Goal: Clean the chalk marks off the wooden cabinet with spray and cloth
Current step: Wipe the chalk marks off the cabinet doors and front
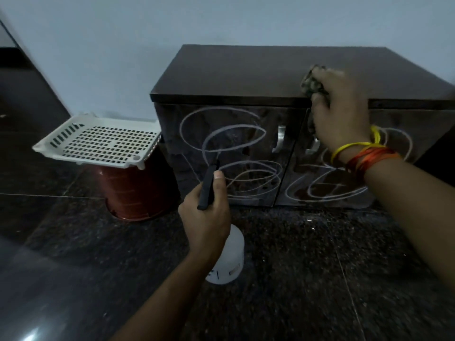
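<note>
A low dark wooden cabinet [246, 72] stands against the wall, its two doors covered in looping white chalk marks [221, 143]. My left hand [206, 212] grips a white spray bottle [229, 257] by its black spray head, nozzle pointing at the left door. My right hand [339, 112], with red and yellow threads at the wrist, holds a crumpled cloth [312, 82] at the cabinet's top front edge, above the right door. Two metal handles [280, 139] sit where the doors meet.
A white perforated plastic tray [98, 143] lies on an upturned reddish-brown bucket [130, 190] left of the cabinet. The floor is dark speckled stone [307, 267]. A pale wall rises behind, and dark furniture stands at far left.
</note>
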The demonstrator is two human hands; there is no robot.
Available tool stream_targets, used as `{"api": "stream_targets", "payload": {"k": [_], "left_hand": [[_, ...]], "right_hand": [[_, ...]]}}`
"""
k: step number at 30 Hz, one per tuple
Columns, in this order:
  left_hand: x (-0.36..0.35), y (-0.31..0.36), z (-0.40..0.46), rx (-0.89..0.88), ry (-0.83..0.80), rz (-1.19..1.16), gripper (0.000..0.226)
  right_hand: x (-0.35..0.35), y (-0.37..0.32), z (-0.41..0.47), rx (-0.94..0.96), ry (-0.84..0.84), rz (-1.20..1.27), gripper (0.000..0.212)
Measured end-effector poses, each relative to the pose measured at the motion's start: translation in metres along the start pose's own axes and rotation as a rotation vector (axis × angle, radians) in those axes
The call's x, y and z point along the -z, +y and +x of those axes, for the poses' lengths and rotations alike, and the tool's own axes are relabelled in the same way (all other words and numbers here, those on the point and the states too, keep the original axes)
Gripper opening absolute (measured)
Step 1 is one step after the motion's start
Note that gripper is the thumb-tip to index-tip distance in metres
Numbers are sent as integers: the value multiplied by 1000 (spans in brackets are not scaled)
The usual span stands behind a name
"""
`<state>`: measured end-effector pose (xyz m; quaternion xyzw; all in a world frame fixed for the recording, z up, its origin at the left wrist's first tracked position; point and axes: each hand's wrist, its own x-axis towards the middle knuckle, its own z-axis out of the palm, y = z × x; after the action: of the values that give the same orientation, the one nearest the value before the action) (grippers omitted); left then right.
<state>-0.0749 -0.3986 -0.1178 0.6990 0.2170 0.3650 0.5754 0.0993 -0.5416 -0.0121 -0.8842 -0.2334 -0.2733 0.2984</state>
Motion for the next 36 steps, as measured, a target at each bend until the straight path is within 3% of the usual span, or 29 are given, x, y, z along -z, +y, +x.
{"api": "stream_targets", "payload": {"k": [10, 20, 36], "left_hand": [[40, -3, 7, 15, 67, 24, 52], [64, -7, 24, 19, 180, 62, 66], [69, -10, 34, 11, 156, 53, 64]], "right_hand": [[-11, -38, -65, -123, 5, 49, 39], [-16, -41, -97, -187, -46, 67, 40], [-24, -48, -113, -196, -136, 72, 41]]}}
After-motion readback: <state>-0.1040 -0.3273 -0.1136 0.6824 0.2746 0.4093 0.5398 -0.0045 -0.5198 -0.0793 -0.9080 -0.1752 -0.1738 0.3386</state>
